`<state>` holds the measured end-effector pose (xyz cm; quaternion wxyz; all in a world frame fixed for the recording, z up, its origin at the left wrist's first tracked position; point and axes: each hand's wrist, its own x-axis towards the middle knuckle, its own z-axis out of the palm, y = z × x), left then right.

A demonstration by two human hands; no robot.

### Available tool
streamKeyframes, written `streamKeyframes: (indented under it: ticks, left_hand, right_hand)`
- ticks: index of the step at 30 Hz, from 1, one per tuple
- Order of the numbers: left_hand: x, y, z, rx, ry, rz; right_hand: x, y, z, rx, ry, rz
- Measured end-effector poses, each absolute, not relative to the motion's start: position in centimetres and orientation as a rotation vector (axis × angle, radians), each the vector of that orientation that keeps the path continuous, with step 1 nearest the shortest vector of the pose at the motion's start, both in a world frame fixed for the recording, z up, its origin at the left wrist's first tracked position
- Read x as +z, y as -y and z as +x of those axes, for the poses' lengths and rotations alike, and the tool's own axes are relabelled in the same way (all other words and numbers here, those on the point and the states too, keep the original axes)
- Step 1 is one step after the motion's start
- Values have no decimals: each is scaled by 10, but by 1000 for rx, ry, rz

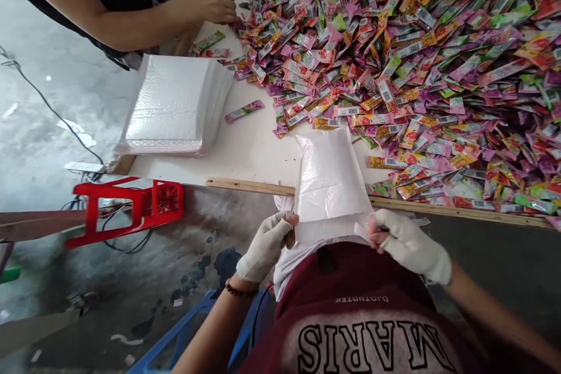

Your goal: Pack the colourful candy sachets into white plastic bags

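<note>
A white padded mailer bag leans over the table's near edge toward my lap. My left hand, in a white glove, pinches the bag's lower left corner. On the other side my gloved right hand grips its lower right edge, fingers closed on the flap. Just beyond the bag a big heap of colourful snack sachets covers the white table.
A stack of white mailer bags lies at the table's left. One loose sachet rests beside it. Another person's arm and hand reach into the heap at top left. A red plastic stool lies tipped on the grey floor.
</note>
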<state>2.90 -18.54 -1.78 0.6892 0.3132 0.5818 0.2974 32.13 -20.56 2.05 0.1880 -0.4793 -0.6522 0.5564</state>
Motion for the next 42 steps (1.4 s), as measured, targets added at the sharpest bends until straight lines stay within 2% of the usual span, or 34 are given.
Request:
streamKeyframes:
  ticks: [3, 5, 7, 9, 12, 15, 17, 22, 26, 30, 33, 36, 38, 40, 42]
  left_hand:
    - [-22, 187, 11, 647, -1431, 1073]
    - [-26, 185, 1, 710, -1613, 1442]
    - [-31, 180, -4, 761, -1758, 1867]
    - [-34, 172, -4, 763, -1692, 2264]
    - [-35, 164, 1, 671, -1268, 2663]
    - [-30, 164, 7, 595, -960, 2690]
    - [-26, 166, 9, 628, -1050, 2512]
    - [-20, 158, 21, 579, -1536, 1945]
    - [-19, 147, 34, 456, -1676, 1823]
    - [-21, 141, 42, 385, -1789, 1741]
    - [-21, 142, 41, 583, -1715, 1247]
    - [-18, 150, 33, 752, -1177, 208]
    - [-13, 161, 26, 632, -799, -301]
    - [-3, 172, 22, 485, -638, -476]
    - [11, 175, 21, 465, -705, -356]
  right_hand:
    - [19, 225, 386, 1465, 2218, -2053]
    - [11, 232, 410, 1160, 2475, -2309]
    - [0, 227, 412, 728, 2572, -2178]
    - [-12, 214, 394, 358, 2507, -1831]
    - [-28, 191, 357, 213, 2486, -1323]
    - [-36, 179, 335, 301, 2479, -1043]
    - [-38, 175, 331, 393, 2358, -1073]
    - [-30, 158, 320, 714, 2032, -1479]
    - [-25, 138, 306, 960, 1949, -1737]
    - [-29, 126, 302, 985, 1768, -1898]
    - [-27, 122, 299, 1202, 1568, -1720]
    - [-12, 128, 291, 1614, 1267, -1310]
    - [2, 136, 286, 1846, 1041, -999]
    - [13, 143, 283, 2010, 895, -787]
    - [20, 146, 286, 2089, 843, -707]
